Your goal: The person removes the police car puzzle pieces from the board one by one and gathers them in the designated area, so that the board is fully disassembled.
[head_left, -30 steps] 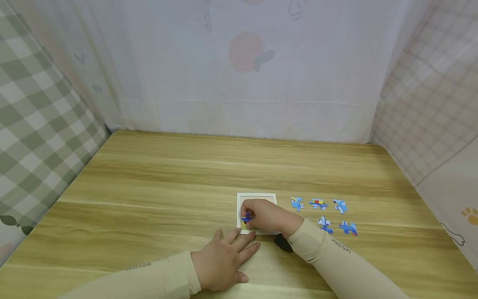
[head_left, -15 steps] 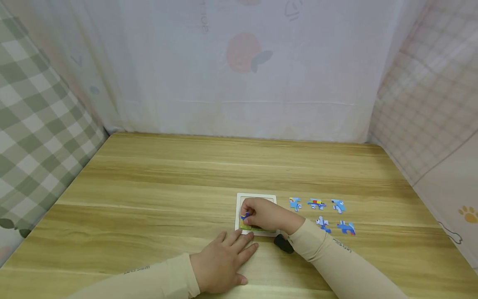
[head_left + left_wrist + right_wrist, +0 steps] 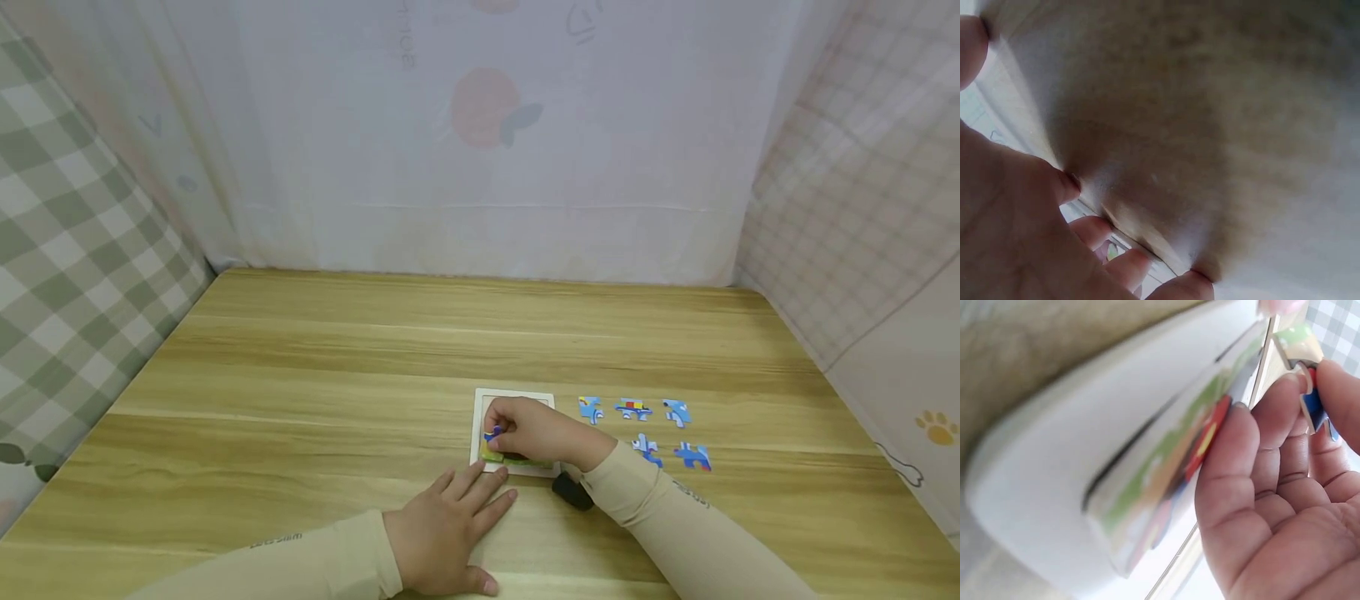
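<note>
My right hand (image 3: 536,433) is over a white puzzle tray (image 3: 476,425) and pinches a jigsaw piece (image 3: 1314,403) between thumb and fingers. Green, red and blue show on this piece, which is tilted up from the tray in the right wrist view. Along the tray's near side lies a strip of fitted puzzle pieces (image 3: 1147,469) with green, red and yellow print. The back of my right hand hides much of the tray's inside. My left hand (image 3: 442,529) is spread on the table, its fingertips at the tray's near left edge.
Several loose blue puzzle pieces (image 3: 633,409) lie in two rows right of the tray, partly behind the right sleeve (image 3: 637,500). A black object (image 3: 572,492) sits at the right wrist. Cloth (image 3: 487,167) walls the wooden table (image 3: 300,358) at the back and sides.
My right hand has brought the jigsaw piece slightly lower at the tray's near left corner, where more green now shows. My left hand stays nearly in place. The head view has shifted a little.
</note>
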The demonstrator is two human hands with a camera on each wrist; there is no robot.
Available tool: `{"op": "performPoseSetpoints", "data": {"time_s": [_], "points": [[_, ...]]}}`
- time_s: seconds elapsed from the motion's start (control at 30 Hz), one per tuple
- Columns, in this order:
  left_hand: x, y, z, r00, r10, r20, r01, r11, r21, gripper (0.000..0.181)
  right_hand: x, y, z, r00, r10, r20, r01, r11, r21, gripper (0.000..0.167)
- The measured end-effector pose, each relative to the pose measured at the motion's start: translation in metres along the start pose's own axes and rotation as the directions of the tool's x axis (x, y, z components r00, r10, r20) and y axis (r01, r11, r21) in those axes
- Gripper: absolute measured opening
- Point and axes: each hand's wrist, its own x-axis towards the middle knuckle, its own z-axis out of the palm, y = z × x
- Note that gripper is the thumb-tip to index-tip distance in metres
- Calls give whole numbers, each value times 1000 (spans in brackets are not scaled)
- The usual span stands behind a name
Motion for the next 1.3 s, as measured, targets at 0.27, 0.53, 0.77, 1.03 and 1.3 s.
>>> {"op": "performPoseSetpoints", "data": {"time_s": [0.27, 0.53, 0.77, 1.03, 1.3], "points": [[1, 2, 1, 999, -16, 42, 16, 1000, 3, 90, -8, 0, -6, 999, -20, -25, 21, 999, 39, 8], [1, 3, -2, 997, -27, 69, 28, 1000, -3, 90, -35, 1, -31, 992, -28, -122, 35, 998, 58, 5], [2, 3, 0, 999, -24, 42, 23, 999, 24, 90, -59, 11, -50, 985, 7, -174, 1, 999, 47, 6], [2, 3, -1, 999, -35, 41, 35, 999, 12, 89, -81, 28, -63, 992, 42, -117, -35, 997, 67, 8], [0, 3, -3, 998, -40, 50, 38, 999, 32, 90, -97, 40, -61, 994, 70, -85, -68, 997, 29, 10]]}}
